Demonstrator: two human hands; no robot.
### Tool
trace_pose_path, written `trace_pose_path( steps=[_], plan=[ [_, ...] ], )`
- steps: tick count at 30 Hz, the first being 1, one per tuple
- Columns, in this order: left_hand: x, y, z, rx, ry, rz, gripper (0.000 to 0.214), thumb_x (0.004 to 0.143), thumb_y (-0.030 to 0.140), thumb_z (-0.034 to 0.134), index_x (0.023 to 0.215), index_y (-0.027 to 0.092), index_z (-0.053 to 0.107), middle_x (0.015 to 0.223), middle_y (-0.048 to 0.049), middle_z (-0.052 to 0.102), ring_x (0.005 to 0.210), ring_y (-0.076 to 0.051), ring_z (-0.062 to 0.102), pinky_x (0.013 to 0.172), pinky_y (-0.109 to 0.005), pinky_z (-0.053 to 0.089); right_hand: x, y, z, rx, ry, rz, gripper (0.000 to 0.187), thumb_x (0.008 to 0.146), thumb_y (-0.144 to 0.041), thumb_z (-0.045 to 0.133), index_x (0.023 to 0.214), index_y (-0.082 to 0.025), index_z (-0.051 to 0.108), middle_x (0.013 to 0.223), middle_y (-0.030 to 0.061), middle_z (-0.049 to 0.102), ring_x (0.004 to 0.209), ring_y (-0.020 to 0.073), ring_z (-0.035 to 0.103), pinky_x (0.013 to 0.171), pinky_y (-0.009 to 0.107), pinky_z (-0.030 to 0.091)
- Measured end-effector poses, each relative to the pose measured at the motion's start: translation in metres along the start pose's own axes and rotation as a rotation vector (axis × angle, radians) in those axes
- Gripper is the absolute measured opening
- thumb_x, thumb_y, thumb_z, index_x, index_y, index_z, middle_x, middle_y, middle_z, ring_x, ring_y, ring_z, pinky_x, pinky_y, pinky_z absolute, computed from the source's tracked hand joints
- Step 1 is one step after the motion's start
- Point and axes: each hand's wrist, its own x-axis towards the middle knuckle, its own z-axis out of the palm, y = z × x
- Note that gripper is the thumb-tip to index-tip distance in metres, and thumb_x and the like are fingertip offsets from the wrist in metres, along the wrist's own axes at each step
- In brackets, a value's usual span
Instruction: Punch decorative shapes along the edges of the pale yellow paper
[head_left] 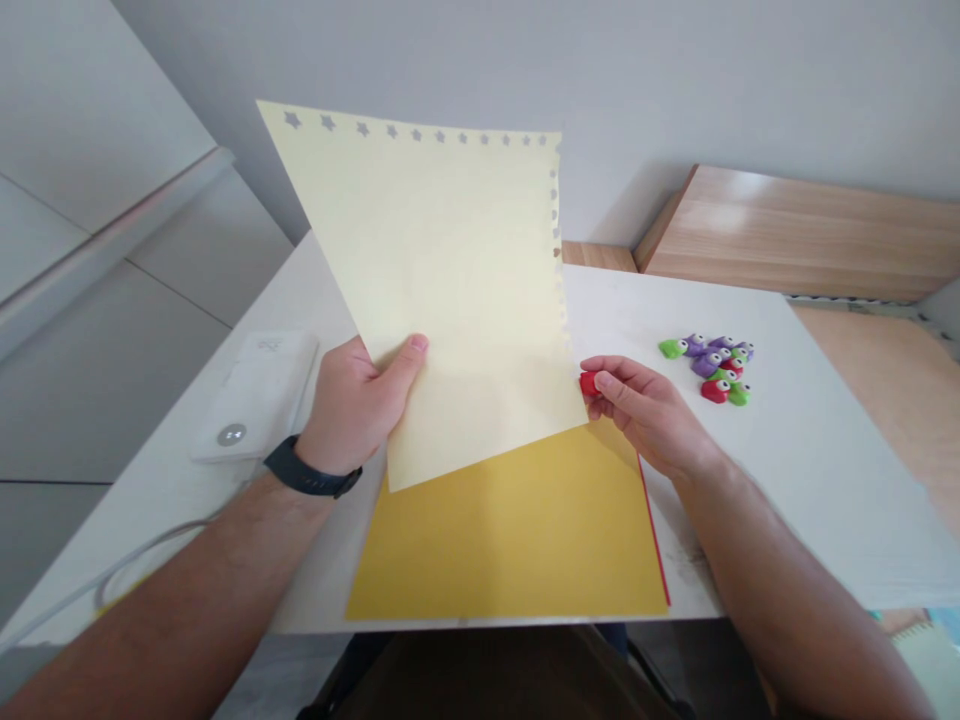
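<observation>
My left hand [367,400] grips a pale yellow sheet of paper [465,290] by its left edge, thumb on top, and holds it up at a tilt. Star-shaped holes run along the sheet's top edge, and a row of small cut-outs goes down its right edge. Between the thumb and fingers of my right hand [645,405] is a small red paper punch [589,384], at the sheet's right edge near the lower corner. Darker yellow paper [510,540] lies flat below, with a thin red edge showing on its right side.
Several small green, purple and red pieces with eyes [716,368] are grouped on the white table [810,470] at right. A white device [259,390] with a round silver button lies at left, near a cable [142,550]. A wooden board [802,235] stands at back right.
</observation>
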Motion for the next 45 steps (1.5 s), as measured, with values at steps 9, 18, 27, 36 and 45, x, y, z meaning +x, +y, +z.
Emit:
trace_pose_path(
  steps=[9,18,27,36,45],
  plan=[
    [-0.001,0.003,0.0,-0.006,0.011,-0.015,0.029,0.093,0.047,0.074,0.108,0.024,0.081,0.123,-0.0033,0.079,0.116,-0.029,0.074,0.106,-0.04,0.059,0.002,0.003,-0.001,-0.111,0.033,-0.002,0.035,0.089,-0.049,0.08,0.112,-0.024,0.074,0.093,0.0036,0.07,0.077,0.0165,0.058,0.072,0.033,0.047],
    [-0.004,0.009,0.003,0.02,0.02,0.003,0.034,0.096,0.043,0.073,0.116,0.015,0.079,0.125,-0.0044,0.079,0.116,-0.028,0.073,0.106,-0.042,0.057,0.001,0.004,0.0,-0.097,0.017,-0.002,0.031,0.091,-0.045,0.079,0.112,-0.023,0.074,0.093,0.0028,0.068,0.08,0.0155,0.058,0.074,0.032,0.046],
    [-0.006,0.011,0.005,-0.037,0.029,-0.006,0.034,0.095,0.041,0.074,0.118,0.016,0.079,0.123,-0.0036,0.08,0.111,-0.027,0.075,0.098,-0.037,0.061,0.0,0.006,-0.003,-0.165,0.011,-0.02,0.034,0.09,-0.047,0.079,0.114,-0.023,0.073,0.09,0.0017,0.068,0.081,0.0163,0.058,0.074,0.032,0.045],
    [-0.005,0.01,0.005,-0.07,0.026,-0.004,0.034,0.095,0.04,0.074,0.118,0.016,0.079,0.125,-0.0049,0.079,0.115,-0.029,0.074,0.103,-0.041,0.059,0.0,0.004,-0.002,-0.237,0.017,-0.016,0.038,0.089,-0.05,0.079,0.115,-0.023,0.071,0.088,0.0018,0.068,0.079,0.0168,0.058,0.074,0.033,0.045],
    [-0.006,0.011,0.004,-0.008,0.024,0.027,0.035,0.096,0.041,0.072,0.12,0.016,0.079,0.125,-0.0039,0.079,0.116,-0.028,0.073,0.103,-0.038,0.059,0.0,0.004,-0.003,-0.283,0.005,-0.022,0.038,0.089,-0.049,0.079,0.117,-0.024,0.072,0.093,0.0019,0.068,0.083,0.0169,0.057,0.075,0.032,0.044]
  ],
)
